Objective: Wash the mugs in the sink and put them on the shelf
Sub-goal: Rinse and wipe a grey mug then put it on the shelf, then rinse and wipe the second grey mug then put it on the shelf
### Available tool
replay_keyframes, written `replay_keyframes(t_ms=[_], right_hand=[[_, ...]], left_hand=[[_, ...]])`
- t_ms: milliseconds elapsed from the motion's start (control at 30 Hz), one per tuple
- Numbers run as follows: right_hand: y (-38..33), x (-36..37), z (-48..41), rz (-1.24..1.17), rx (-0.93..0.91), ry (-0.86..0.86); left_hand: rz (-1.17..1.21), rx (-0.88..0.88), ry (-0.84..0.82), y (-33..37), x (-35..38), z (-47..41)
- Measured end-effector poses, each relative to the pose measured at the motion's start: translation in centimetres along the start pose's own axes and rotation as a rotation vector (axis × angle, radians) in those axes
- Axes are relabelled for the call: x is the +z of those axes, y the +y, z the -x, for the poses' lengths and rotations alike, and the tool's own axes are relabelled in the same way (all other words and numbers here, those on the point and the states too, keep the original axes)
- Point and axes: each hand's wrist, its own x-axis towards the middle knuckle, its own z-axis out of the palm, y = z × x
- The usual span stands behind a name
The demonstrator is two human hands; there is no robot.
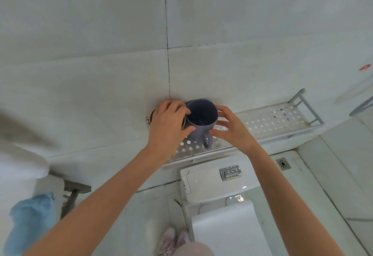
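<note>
A purple mug (201, 118) stands upright on the perforated metal wall shelf (268, 120), its handle pointing toward me. My left hand (167, 126) grips the mug's left side, thumb on the front and fingers at the rim. Under that hand, a brown mug (151, 113) shows only as a sliver of rim at the shelf's left end. My right hand (232, 128) hovers at the purple mug's right side with fingers spread, at most brushing it.
The shelf hangs on a tiled wall above a white toilet cistern (210, 185) with a chrome flush button (231, 172). A floor drain (283, 163) lies at the right. A blue cloth (30, 221) and a white basin edge (20, 167) are at the left.
</note>
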Motion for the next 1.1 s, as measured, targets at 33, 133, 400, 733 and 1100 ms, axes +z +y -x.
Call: replay_keyframes(t_ms=[33,133,400,733,1100], right_hand=[[0.1,0.0,0.0,-0.002,-0.004,0.001],[0.2,0.1,0.0,0.017,-0.005,-0.01],[-2.2,1.1,3.6,-0.02,-0.085,0.422],[-4.1,10.0,14.0,-0.276,-0.087,0.132],[-2.6,26.7,23.6,-0.272,0.269,-0.083]], left_hand=[[-0.017,0.02,0.005,-0.1,0.1,0.0],[-0.053,0.04,-0.007,-0.3,0.4,0.0],[0.272,0.053,0.157,0.1,-2.4,2.9],[0.798,-0.456,0.07,-4.4,-8.4,20.6],[0.756,-0.845,0.007,-11.8,-12.3,41.6]])
